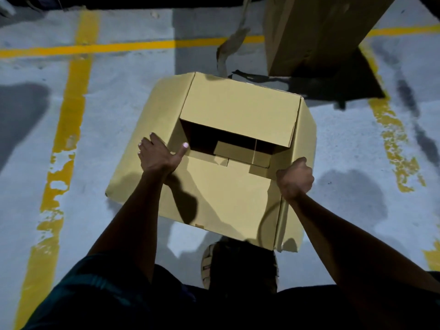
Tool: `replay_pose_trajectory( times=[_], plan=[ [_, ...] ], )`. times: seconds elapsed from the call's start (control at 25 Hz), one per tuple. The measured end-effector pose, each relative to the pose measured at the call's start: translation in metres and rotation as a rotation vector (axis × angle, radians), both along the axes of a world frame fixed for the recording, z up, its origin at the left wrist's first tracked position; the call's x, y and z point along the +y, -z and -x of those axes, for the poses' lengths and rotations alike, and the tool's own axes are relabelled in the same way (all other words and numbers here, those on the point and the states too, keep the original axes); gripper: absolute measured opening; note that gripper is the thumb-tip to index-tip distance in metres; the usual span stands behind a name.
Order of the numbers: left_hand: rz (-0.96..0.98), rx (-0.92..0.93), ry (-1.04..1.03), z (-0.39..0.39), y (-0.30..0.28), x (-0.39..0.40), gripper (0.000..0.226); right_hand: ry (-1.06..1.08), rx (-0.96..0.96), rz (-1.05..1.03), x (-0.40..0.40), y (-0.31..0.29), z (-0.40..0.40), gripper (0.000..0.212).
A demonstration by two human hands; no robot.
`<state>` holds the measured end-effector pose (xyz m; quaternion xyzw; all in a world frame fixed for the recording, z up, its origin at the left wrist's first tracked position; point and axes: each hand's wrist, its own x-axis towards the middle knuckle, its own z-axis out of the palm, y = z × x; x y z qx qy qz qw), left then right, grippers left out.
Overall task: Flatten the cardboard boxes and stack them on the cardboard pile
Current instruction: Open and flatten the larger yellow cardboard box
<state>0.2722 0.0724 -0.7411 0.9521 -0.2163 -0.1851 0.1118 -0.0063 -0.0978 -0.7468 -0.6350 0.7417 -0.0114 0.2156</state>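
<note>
Cardboard box (228, 148) stands open-topped on the painted concrete floor (112, 110), just in front of the person's sandalled foot (207, 265), between the yellow floor lines (76, 96). Its flaps are splayed outward, and the far flap leans over the opening. The left hand (158, 154) rests spread over the left flap, fingers hooked on its outer edge and thumb pointing toward the opening. The right hand (295, 178) is curled tight around the near right corner edge.

To collapse it well, the bottom seam probably needs releasing first; then pushing opposite corners toward each other should let the walls fold along their existing creases rather than buckle.

Inside, the box looks to hold nothing loose: only shadow and what seem to be folded bottom flaps show. A larger brown box (309, 32) stands well apart beyond the far edge, its contents unseen. No cardboard pile is in view.
</note>
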Motion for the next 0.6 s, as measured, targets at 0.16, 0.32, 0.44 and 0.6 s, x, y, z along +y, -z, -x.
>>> replay_pose_trajectory(
  times=[0.16, 0.32, 0.44, 0.6],
  plan=[
    [0.005, 0.044, -0.044, -0.004, 0.004, -0.006, 0.093, -0.006, -0.021, 0.013, 0.001, -0.001, 0.002, 0.042],
    [0.037, 0.145, -0.070, -0.024, 0.008, -0.007, 0.065, -0.023, -0.049, 0.025, 0.002, -0.003, 0.004, 0.035],
    [0.107, 0.277, -0.074, -0.034, 0.011, -0.003, 0.052, -0.032, -0.040, 0.016, 0.000, -0.002, 0.003, 0.042],
    [0.177, 0.428, -0.094, -0.039, 0.008, -0.001, 0.037, -0.042, -0.038, 0.020, -0.001, 0.002, 0.004, 0.039]
  ],
)
